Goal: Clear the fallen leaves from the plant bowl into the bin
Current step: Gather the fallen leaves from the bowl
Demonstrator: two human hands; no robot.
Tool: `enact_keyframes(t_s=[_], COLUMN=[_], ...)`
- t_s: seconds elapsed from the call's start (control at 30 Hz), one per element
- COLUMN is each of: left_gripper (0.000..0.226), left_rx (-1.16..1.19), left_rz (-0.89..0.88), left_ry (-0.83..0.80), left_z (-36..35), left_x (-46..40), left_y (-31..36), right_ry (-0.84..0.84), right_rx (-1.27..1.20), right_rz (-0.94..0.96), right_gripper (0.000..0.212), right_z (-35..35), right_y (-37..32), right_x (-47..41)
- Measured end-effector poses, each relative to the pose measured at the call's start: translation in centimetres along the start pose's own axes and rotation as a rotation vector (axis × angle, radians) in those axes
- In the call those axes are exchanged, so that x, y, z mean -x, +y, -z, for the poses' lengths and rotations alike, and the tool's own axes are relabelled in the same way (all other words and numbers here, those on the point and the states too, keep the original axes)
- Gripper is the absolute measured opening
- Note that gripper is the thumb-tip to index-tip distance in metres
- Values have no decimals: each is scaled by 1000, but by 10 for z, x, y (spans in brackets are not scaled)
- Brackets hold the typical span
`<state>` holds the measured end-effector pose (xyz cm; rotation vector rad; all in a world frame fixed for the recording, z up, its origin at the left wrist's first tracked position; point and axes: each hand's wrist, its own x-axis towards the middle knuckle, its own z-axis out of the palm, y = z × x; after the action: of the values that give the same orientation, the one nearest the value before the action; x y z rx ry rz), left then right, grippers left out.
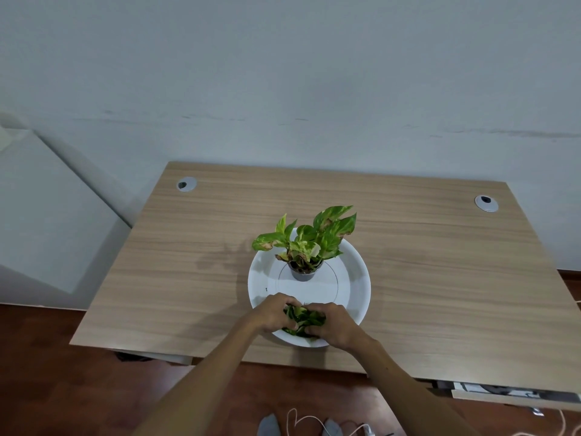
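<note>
A wide white bowl (355,278) sits in the middle of the wooden desk (440,278). A small potted plant (306,243) with green and yellow leaves stands at the bowl's far side. At the bowl's near rim lies a bunch of loose green leaves (304,319). My left hand (273,316) and my right hand (337,324) cup this bunch from either side, fingers curled round it. The lower part of the bunch is hidden by my hands. No bin is in view.
Two round cable grommets sit at the desk's far left (186,184) and far right (486,203). A white cabinet (47,215) stands to the left of the desk. White cables (314,421) lie on the brown floor below the near edge.
</note>
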<state>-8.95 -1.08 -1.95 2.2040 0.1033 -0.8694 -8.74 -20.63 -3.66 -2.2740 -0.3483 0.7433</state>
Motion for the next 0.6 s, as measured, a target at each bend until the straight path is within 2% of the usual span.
enact_keyframes(t_s=[0.1,0.2,0.3,0.47,0.6], left_gripper=[48,39,12,18,5], left_rx=[11,41,34,137,226], left_rz=[-11,6,7,41,79], left_ry=[119,170,182,204,260], left_z=[-9,-14,-14,-15,-16], left_x=[-4,-5,-5,-2,-1], left_y=[-1,2,5,6,11], right_ry=[18,-2,-24,-29,2], right_rx=[-18,-54,-108,-226,-281], right_rz=[-25,-79,-123,-188,-196], right_gripper=[40,35,27,15,16], right_z=[-1,1,6,12,16], right_y=[-1,2,4,3,-1], right_x=[-2,-6,-12,-14,-14])
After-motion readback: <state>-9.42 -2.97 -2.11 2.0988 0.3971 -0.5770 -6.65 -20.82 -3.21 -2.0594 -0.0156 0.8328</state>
